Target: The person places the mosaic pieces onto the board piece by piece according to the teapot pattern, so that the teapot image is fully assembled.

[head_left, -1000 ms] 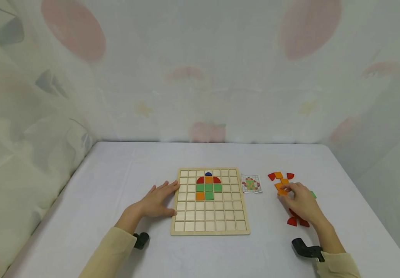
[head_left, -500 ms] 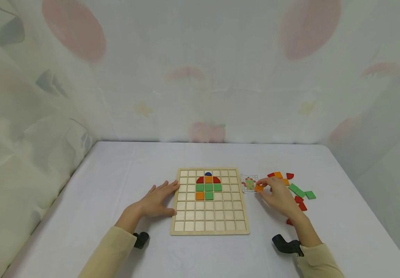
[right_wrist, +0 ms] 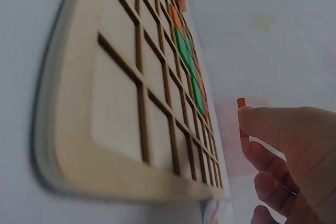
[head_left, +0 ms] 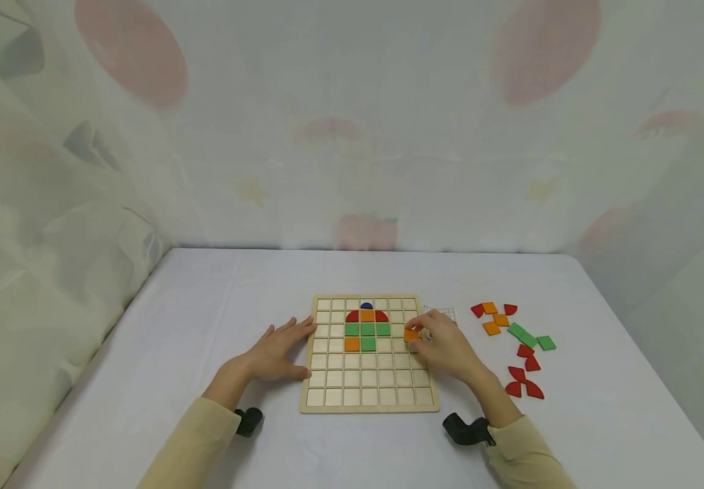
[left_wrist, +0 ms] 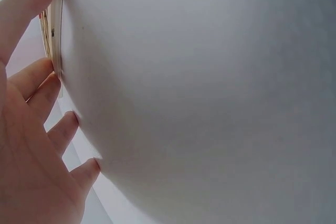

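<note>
A wooden grid board (head_left: 369,410) lies mid-table with colored tiles in its upper cells: a blue half-round (head_left: 367,306), red rounded pieces (head_left: 353,317), green squares (head_left: 367,345) and orange squares (head_left: 352,345). My left hand (head_left: 275,354) rests with spread fingers along the board's left edge; in the left wrist view thumb and fingertips touch the rim. Thumb and fingers of my right hand (head_left: 446,345) pinch an orange square tile (head_left: 411,334) over the board's right side. The right wrist view shows this tile (right_wrist: 242,124) edge-on, raised above the grid.
A pattern card (head_left: 448,313) lies right of the board, mostly hidden by the right hand. Further right are loose orange tiles (head_left: 491,329), green tiles (head_left: 546,343) and several red quarter-round pieces (head_left: 534,390). A fabric wall (head_left: 352,170) rises behind the table.
My right hand has picked an orange tile from the loose pieces and carried it left, past the card, to over the board. The left hand has stayed put.
</note>
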Demonstrator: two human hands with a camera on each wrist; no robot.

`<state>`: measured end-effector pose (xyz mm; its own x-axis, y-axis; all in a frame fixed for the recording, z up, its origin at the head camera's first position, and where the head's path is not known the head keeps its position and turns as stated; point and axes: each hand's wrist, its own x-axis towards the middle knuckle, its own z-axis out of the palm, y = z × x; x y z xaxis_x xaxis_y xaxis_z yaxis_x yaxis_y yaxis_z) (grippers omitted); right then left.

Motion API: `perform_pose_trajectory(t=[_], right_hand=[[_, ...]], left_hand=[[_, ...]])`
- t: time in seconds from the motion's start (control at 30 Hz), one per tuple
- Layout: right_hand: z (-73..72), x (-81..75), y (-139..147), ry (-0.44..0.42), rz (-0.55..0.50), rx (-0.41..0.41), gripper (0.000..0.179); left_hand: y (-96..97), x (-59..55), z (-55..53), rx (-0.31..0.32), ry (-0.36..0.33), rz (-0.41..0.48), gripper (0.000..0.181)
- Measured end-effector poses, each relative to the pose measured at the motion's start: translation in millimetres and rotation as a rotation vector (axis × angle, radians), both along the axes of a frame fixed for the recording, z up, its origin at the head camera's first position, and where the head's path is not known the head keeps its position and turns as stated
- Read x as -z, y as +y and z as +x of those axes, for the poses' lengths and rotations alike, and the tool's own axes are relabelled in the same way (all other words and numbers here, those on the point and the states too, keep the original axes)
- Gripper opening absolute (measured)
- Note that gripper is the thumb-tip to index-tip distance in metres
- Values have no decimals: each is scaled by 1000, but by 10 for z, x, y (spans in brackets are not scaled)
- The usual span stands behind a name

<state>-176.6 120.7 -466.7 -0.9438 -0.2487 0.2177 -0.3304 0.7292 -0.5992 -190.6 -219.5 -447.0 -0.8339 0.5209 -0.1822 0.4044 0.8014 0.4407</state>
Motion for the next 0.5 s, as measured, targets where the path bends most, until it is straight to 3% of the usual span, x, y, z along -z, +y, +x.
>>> perform_pose_trajectory(t=[0.5], right_hand=[[-49,148,-323,5,4,-93,19]], left_hand=[[-4,-7,0,2,-3,8,85]])
